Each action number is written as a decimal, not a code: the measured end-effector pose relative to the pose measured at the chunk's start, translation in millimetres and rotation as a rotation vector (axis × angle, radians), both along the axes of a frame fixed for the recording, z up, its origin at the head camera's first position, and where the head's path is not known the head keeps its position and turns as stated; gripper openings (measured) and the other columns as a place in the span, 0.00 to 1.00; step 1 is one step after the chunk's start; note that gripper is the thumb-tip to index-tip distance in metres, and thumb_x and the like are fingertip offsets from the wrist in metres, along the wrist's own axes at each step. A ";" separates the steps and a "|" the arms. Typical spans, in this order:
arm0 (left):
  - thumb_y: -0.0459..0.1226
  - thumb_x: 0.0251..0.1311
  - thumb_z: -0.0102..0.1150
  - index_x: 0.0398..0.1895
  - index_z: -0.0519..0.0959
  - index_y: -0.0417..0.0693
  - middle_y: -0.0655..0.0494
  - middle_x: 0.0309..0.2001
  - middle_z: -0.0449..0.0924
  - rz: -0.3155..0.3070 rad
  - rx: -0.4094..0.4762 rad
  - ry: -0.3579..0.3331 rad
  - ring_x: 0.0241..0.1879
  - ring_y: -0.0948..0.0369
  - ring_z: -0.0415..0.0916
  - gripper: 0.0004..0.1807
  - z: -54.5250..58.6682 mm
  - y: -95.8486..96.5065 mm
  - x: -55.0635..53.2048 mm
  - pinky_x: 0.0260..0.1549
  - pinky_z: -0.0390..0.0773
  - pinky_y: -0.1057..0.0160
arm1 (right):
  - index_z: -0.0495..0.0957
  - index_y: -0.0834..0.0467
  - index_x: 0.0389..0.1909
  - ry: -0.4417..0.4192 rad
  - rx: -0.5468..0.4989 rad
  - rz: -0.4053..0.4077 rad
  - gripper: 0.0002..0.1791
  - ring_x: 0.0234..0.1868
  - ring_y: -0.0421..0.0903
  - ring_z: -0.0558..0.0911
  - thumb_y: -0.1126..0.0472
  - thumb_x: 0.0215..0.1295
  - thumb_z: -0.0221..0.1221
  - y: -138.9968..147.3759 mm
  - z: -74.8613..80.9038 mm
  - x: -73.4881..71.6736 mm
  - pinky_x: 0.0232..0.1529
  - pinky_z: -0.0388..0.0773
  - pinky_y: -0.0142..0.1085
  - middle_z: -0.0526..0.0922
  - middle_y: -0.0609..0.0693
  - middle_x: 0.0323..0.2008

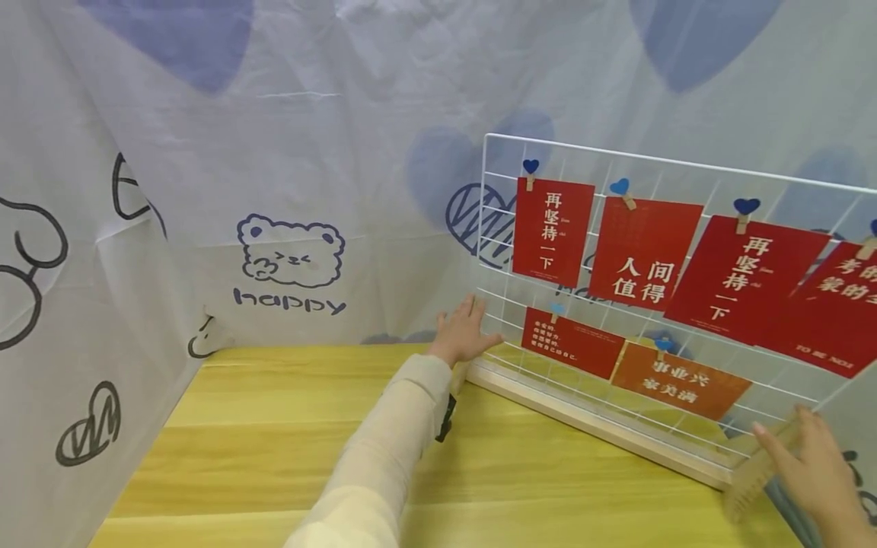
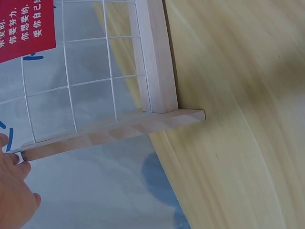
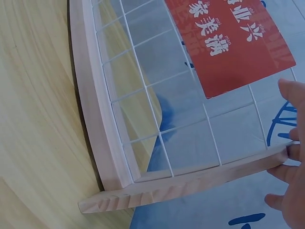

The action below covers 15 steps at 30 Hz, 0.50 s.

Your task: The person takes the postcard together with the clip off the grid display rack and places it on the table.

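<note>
A white wire grid rack (image 1: 503, 304) stands upright in a pale wooden base (image 1: 603, 422). Red cards (image 1: 551, 251) hang on it from small clothespins with blue hearts (image 1: 620, 186), and a lower orange-red card (image 1: 681, 380) hangs there too. At the rack's left end is my left hand (image 1: 462, 335), fingers extended and thumb spread, fingertips right at the end of a wooden side bar (image 2: 114, 133). My right hand (image 1: 811, 464) is at the opposite end, its fingers touching the tip of the other side bar (image 3: 190, 186) and its thumb held apart.
The rack stands on a yellow wood-grain table (image 1: 288, 426). Behind and to the left hangs a pale cloth (image 1: 384, 251) with blue hearts and a bear drawing marked "happy". A dark wrist device (image 1: 447, 418) shows beside my left sleeve (image 1: 384, 449).
</note>
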<state>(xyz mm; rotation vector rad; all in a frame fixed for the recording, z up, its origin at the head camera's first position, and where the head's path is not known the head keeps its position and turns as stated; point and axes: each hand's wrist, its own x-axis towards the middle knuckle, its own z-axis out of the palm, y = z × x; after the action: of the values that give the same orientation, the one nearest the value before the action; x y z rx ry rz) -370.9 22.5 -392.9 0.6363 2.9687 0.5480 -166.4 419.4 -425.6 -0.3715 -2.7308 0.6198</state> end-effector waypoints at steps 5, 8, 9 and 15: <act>0.58 0.53 0.44 0.66 0.45 0.47 0.51 0.66 0.38 0.005 0.028 -0.024 0.64 0.56 0.38 0.42 -1.7 0.8 -2.6 0.57 0.35 0.46 | 0.37 0.76 0.59 0.025 -0.031 -0.013 0.38 0.56 0.73 0.44 0.52 0.65 0.41 -1.0 -0.5 2.1 0.45 0.45 0.67 0.43 0.79 0.56; 0.57 0.54 0.45 0.66 0.45 0.46 0.51 0.66 0.39 0.013 0.057 -0.039 0.64 0.57 0.38 0.42 -3.2 -0.1 -3.8 0.57 0.36 0.47 | 0.37 0.75 0.60 0.015 -0.050 -0.042 0.38 0.55 0.73 0.46 0.51 0.65 0.41 -2.4 -0.3 1.5 0.45 0.46 0.67 0.44 0.79 0.55; 0.57 0.54 0.45 0.66 0.45 0.45 0.51 0.66 0.40 0.015 0.064 -0.040 0.64 0.57 0.38 0.42 -3.7 -0.4 -4.1 0.57 0.36 0.47 | 0.37 0.75 0.60 0.009 -0.056 -0.054 0.38 0.55 0.73 0.46 0.51 0.65 0.41 -2.8 -0.1 0.7 0.45 0.46 0.67 0.44 0.79 0.55; 0.56 0.55 0.44 0.66 0.45 0.44 0.51 0.66 0.41 0.023 0.059 -0.025 0.64 0.57 0.39 0.41 -3.9 -0.6 -6.4 0.57 0.38 0.47 | 0.38 0.74 0.60 0.030 -0.072 -0.065 0.37 0.53 0.74 0.49 0.52 0.64 0.41 -1.9 0.4 -2.1 0.45 0.48 0.66 0.47 0.80 0.54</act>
<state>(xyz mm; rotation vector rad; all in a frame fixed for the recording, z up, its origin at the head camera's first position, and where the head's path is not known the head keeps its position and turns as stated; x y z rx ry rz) -377.4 21.9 -396.8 0.5958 2.9503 0.6425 -168.5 417.5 -425.2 -0.4624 -2.6621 0.7014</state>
